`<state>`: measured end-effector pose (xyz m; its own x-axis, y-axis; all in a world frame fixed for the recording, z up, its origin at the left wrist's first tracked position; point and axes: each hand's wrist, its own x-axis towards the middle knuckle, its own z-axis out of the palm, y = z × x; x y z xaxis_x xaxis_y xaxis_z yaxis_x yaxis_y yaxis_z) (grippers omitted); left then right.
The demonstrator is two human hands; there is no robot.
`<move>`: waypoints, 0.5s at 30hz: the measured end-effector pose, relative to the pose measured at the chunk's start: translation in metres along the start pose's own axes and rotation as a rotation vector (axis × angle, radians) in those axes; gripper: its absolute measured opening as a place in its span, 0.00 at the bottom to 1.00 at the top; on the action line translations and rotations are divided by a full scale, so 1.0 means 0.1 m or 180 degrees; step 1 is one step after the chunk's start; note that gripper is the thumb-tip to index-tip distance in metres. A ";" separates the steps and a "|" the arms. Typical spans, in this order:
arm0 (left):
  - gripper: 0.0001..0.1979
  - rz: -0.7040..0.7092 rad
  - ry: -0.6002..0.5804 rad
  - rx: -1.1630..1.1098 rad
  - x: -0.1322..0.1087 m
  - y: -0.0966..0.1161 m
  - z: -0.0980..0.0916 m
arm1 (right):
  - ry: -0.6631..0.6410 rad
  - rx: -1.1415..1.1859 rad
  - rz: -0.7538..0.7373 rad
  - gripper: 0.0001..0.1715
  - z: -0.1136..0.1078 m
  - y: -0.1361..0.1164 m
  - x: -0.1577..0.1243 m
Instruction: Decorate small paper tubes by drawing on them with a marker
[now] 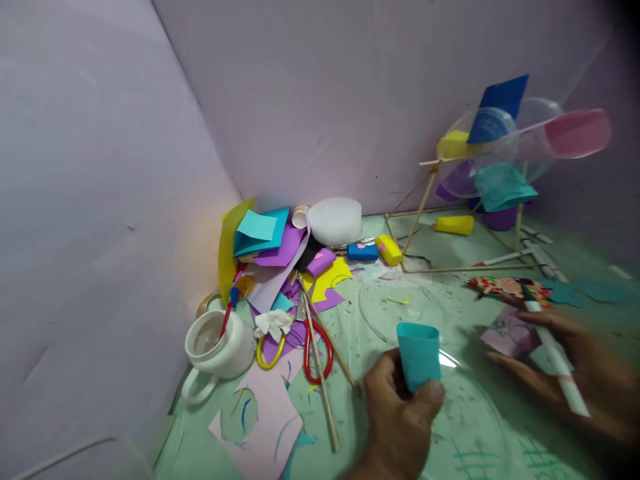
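My left hand (403,417) is closed around a small teal paper cup (420,357), held upright above the table with its open top facing up. On the right, my right hand (585,360) grips a white marker pen (555,353), which slants across its fingers. A pink paper piece (510,333) with drawn lines shows between the thumb and fingers of that hand; I cannot tell whether it is held or lies beneath. Behind the hand lies a colourful patterned piece (510,287). A round clear plastic sheet (470,400) lies under the left hand.
A stick frame bears a wheel of clear discs (480,153) and coloured paper cups at back right. To the left are a white mug (220,343), red-handled scissors (319,360), wooden sticks (320,393), pink paper scraps (270,407) and stacked coloured paper (265,233). Walls border the table.
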<state>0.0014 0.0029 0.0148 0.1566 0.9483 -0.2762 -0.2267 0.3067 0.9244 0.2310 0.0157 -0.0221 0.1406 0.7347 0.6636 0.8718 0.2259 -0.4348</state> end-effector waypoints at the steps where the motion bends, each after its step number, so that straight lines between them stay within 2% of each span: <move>1: 0.11 -0.0003 0.0011 0.0011 0.01 0.00 0.00 | 0.0002 0.0077 -0.0103 0.28 0.03 0.01 0.01; 4: 0.11 0.0000 0.0072 0.0065 0.03 -0.02 -0.01 | 0.0073 0.0186 -0.0415 0.31 0.14 0.04 0.04; 8: 0.13 0.0067 0.0078 0.0219 0.03 -0.05 -0.03 | 0.0197 0.0174 -0.0607 0.32 0.22 0.03 0.10; 10: 0.13 0.0123 0.0096 0.0329 0.03 -0.06 -0.04 | 0.0300 0.0377 -0.0557 0.31 0.17 -0.02 0.12; 13: 0.17 0.0158 0.0323 0.0393 0.05 -0.06 -0.02 | 0.0529 0.0431 -0.0403 0.30 0.00 -0.14 0.16; 15: 0.20 0.0125 0.0369 0.0298 0.05 -0.04 0.00 | 0.0889 0.0828 0.0045 0.22 -0.14 -0.24 0.16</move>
<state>0.0033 0.0060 0.0098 0.0362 0.9642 -0.2627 -0.1390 0.2652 0.9541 0.2193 0.0134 0.0074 0.3056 0.5443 0.7812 0.7256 0.3982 -0.5612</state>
